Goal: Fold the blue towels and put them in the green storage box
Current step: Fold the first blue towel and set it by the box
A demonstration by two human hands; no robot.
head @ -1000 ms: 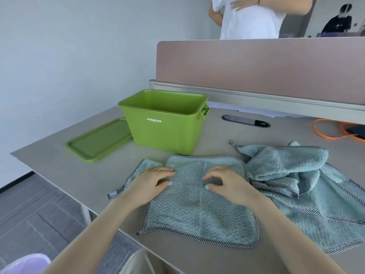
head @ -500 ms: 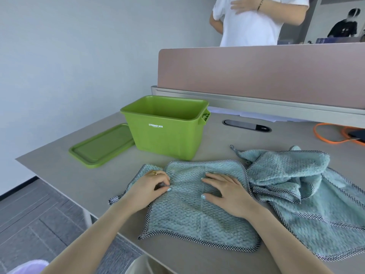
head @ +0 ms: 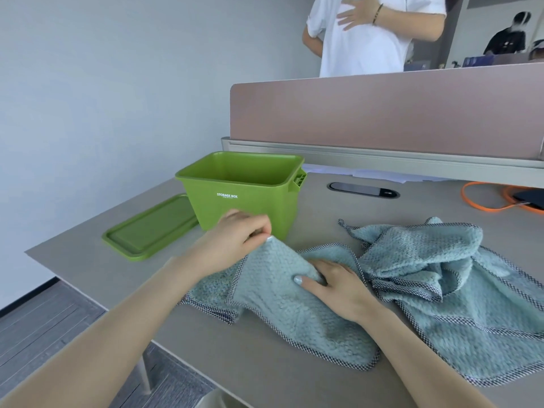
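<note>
**Left hand lifts a towel corner beside the open green box**

From my remote seat I read the scene from the left. A flat green plastic lid point(head: 151, 231) lies on the grey worktop point(head: 265, 372), its right end just beside the open green plastic storage box point(head: 244, 198), which stands upright with white lettering on its front wall. I can see no towel inside it, though only part of the inside shows.

In front of the box, my left hand point(head: 238, 237) is raised off the surface, its fingers curled and pinching a corner of the nearer blue waffle-weave towel with checked edging point(head: 282, 307). That corner is lifted, so a flap of cloth slopes up from the worktop. My right hand point(head: 332, 287) rests on this same towel, thumb on the flap; its fingers are tucked under the lifted cloth, so I cannot tell how far they curl.

To the right, touching the first, a second blue towel with the same checked edging point(head: 441, 278) lies crumpled and unfolded on the worktop. Beyond it, near the far right edge, runs an orange cable point(head: 482, 206). A black oval cable port point(head: 363, 190) sits in the worktop behind the towels, before a pinkish divider panel point(head: 382, 113). A person in a white shirt point(head: 365, 36) stands behind that panel.
</note>
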